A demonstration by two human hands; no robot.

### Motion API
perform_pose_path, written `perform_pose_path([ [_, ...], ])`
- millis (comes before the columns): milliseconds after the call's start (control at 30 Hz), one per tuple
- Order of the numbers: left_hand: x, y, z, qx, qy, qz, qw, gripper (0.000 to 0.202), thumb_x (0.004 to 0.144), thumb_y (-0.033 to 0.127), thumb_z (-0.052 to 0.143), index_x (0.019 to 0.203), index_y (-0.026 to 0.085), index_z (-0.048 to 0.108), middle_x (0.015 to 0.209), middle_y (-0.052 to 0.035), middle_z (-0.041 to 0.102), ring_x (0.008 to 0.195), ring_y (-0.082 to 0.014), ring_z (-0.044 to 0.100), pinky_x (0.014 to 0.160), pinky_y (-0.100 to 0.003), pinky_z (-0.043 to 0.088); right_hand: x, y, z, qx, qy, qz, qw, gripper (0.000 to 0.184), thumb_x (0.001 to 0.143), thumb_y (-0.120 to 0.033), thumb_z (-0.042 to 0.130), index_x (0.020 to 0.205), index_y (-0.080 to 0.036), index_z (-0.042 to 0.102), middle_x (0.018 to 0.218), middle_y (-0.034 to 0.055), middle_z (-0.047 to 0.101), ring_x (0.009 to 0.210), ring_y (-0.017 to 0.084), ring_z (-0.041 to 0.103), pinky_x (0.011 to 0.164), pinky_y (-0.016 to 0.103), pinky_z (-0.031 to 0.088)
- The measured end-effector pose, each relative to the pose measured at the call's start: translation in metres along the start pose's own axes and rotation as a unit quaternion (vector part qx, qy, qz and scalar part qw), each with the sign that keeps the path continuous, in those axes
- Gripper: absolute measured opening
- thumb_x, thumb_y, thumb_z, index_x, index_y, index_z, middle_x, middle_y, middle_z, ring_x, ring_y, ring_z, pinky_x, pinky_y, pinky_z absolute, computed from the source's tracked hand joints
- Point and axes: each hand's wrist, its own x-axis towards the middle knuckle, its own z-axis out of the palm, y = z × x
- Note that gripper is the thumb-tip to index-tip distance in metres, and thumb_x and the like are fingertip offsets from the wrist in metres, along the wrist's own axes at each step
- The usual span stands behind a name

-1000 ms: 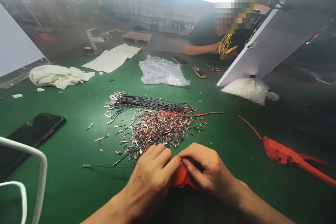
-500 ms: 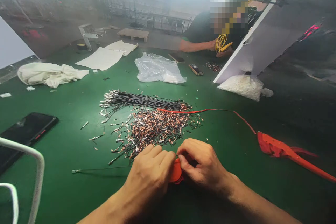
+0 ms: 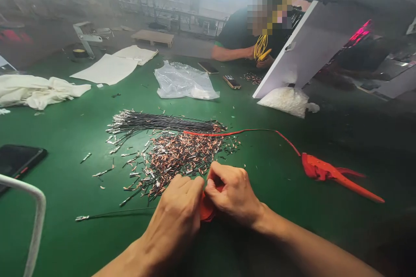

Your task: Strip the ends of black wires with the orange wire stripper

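My left hand (image 3: 180,212) is closed, and a thin black wire (image 3: 121,211) runs out from it to the left, ending in a silver terminal (image 3: 82,218). Close beside it, my right hand (image 3: 231,192) has thumb and forefinger pinched together; what they grip is hidden. An orange-red object (image 3: 207,207) shows between and under both hands, mostly covered by the fingers. Just beyond lies a heap of short wire offcuts (image 3: 182,153) with coppery ends. Behind the heap is a bundle of black wires (image 3: 165,121) with silver terminals at their left ends.
An orange-red long-handled tool (image 3: 338,175) lies right, by a thin red strip (image 3: 240,131). A dark phone (image 3: 19,160) and white metal tube (image 3: 39,207) are left. Cloth (image 3: 42,91), a plastic bag (image 3: 185,80) and a white panel (image 3: 292,47) stand farther back. A person (image 3: 234,30) handles yellow cable opposite.
The whole view has shifted, so the table's things appear farther left. My hands remain together over the orange-red object, with the right hand pinching a little higher and the wire still at the left.
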Motion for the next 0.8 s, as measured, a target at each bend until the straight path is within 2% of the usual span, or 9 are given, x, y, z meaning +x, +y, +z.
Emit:
perform_pose_path([
  [200, 0.001, 0.002, 0.003, 0.013, 0.007, 0.033, 0.999, 0.030, 0.096, 0.008, 0.039, 0.069, 0.019, 0.045, 0.060, 0.0028, 0.048, 0.055, -0.0139, 0.041, 0.063, -0.030, 0.027, -0.001, -0.003, 0.000, 0.000, 0.016, 0.012, 1.000, 0.008, 0.070, -0.017, 0.048, 0.064, -0.022, 0.046, 0.054, -0.0018, 0.056, 0.047, 0.013, 0.047, 0.053, 0.026, 0.031],
  [400, -0.002, 0.008, 0.002, 0.099, 0.029, 0.074, 0.992, 0.031, 0.097, 0.005, 0.038, 0.070, 0.019, 0.047, 0.058, 0.0025, 0.045, 0.057, -0.0161, 0.037, 0.067, -0.033, 0.025, 0.000, 0.002, -0.003, 0.017, 0.027, 0.013, 0.999, 0.011, 0.071, -0.016, 0.048, 0.062, -0.023, 0.044, 0.050, -0.0034, 0.054, 0.043, 0.012, 0.044, 0.050, 0.025, 0.031],
  [533, -0.010, 0.007, -0.004, 0.128, 0.057, 0.112, 0.984, 0.029, 0.094, -0.001, 0.033, 0.083, 0.013, 0.056, 0.059, 0.0014, 0.048, 0.059, -0.0156, 0.039, 0.068, -0.033, 0.027, 0.000, 0.007, -0.004, 0.034, 0.042, 0.029, 0.998, 0.016, 0.076, -0.012, 0.044, 0.064, -0.022, 0.047, 0.054, -0.0019, 0.059, 0.044, 0.012, 0.050, 0.048, 0.024, 0.034],
  [633, -0.011, 0.006, -0.007, 0.154, 0.071, 0.110, 0.979, 0.024, 0.095, 0.004, 0.037, 0.088, 0.012, 0.059, 0.063, -0.0003, 0.054, 0.066, -0.0164, 0.046, 0.070, -0.033, 0.029, -0.002, 0.005, -0.001, 0.048, 0.036, 0.005, 0.998, 0.011, 0.080, -0.014, 0.049, 0.074, -0.021, 0.055, 0.065, -0.0002, 0.066, 0.054, 0.014, 0.060, 0.055, 0.024, 0.042],
  [733, -0.006, 0.007, -0.007, 0.156, 0.078, 0.126, 0.977, 0.025, 0.096, 0.010, 0.038, 0.092, 0.014, 0.063, 0.066, -0.0011, 0.059, 0.072, -0.0186, 0.051, 0.072, -0.035, 0.031, -0.004, 0.003, 0.001, 0.055, 0.045, -0.011, 0.997, 0.005, 0.086, -0.016, 0.054, 0.087, -0.020, 0.058, 0.068, -0.0003, 0.066, 0.054, 0.014, 0.061, 0.054, 0.024, 0.046],
  [800, -0.002, 0.007, -0.007, 0.154, 0.089, 0.159, 0.971, 0.026, 0.094, 0.010, 0.040, 0.093, 0.015, 0.065, 0.076, -0.0037, 0.066, 0.079, -0.0198, 0.056, 0.079, -0.036, 0.036, -0.003, 0.004, 0.000, 0.063, 0.056, -0.030, 0.996, 0.019, 0.089, -0.014, 0.054, 0.106, -0.019, 0.056, 0.083, 0.0026, 0.069, 0.058, 0.013, 0.062, 0.057, 0.024, 0.050],
])
